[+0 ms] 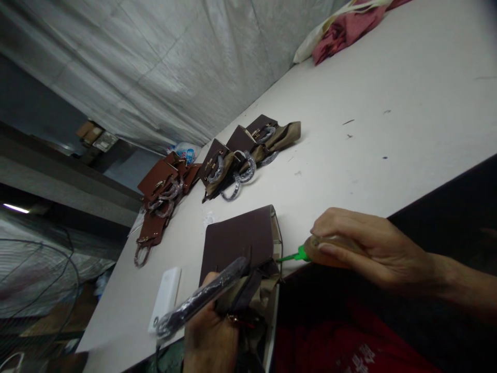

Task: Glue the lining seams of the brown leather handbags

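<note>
A dark brown handbag (240,238) lies at the table's near edge, its khaki lining folded out toward me. My left hand (213,331) grips the bag from below, its fingers partly hidden behind a plastic-wrapped handle (205,298). In my right hand (361,246) is an amber squeeze bottle (337,252) with a green nozzle (298,254). The thin nozzle tip points left and meets the bag's side edge, or lies just beside it; I cannot tell which. My right fingers wrap round the bottle.
Several dark brown handbags (213,163) with wrapped handles lie further back. Reddish-brown bags (157,178) are piled at the far left. A white power bank-like block (165,298) rests left of my bag. Pink cloth (349,33) lies at the back of the white table (330,171).
</note>
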`<state>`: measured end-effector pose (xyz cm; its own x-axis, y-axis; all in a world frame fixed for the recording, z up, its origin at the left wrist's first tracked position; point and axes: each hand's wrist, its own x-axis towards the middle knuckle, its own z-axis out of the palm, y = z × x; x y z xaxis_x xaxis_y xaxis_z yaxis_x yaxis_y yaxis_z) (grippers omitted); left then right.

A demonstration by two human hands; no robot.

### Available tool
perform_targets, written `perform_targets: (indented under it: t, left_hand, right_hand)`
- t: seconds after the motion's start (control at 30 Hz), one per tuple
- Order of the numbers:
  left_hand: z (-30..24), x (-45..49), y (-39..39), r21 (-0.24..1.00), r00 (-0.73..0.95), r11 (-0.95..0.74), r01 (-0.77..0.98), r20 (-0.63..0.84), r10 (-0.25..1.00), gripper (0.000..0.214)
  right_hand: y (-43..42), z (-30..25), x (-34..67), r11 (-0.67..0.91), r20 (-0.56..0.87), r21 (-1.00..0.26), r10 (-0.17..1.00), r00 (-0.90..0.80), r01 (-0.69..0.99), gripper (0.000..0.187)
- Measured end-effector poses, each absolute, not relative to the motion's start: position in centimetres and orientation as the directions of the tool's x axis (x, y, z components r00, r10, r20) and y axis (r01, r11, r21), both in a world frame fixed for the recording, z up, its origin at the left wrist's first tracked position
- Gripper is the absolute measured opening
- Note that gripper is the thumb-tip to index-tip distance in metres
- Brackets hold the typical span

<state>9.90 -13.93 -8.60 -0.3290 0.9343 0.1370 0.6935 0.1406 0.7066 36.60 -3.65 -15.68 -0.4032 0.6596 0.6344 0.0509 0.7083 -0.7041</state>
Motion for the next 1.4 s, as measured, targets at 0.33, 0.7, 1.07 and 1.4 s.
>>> perform_targets:
  t: [0.33, 0.7, 1.07, 1.4]
  left_hand:
    - [-7.8, 10.7, -13.6, 0.677, -0.317, 0.196, 0.709, 0.057, 0.947, 0.01]
    - [-7.1, 10.8, -13.7, 0.609, -0.3, 0.206, 0.766, 0.054, 0.953, 0.011]
    - [-7.0, 10.8, -13.4, 0.563, -0.225, 0.14, 0.814, 0.083, 0.971, 0.013]
    - [-7.4, 10.7, -13.6, 0.536, -0.268, 0.166, 0.828, 0.116, 0.956, 0.009]
  right_hand:
    - [-3.6, -15.6, 36.6, 0.775, 0.692, -0.631, 0.583, -0.425, 0.038, 0.015]
    - [-3.5, -15.6, 36.4, 0.776, 0.672, -0.629, 0.575, -0.466, 0.051, 0.01]
    - [-5.7, -14.3, 36.4, 0.713, 0.628, -0.7, 0.585, -0.514, -0.043, 0.013]
    - [-6.7, -14.2, 36.7, 0.744, 0.651, -0.668, 0.582, -0.487, -0.004, 0.019]
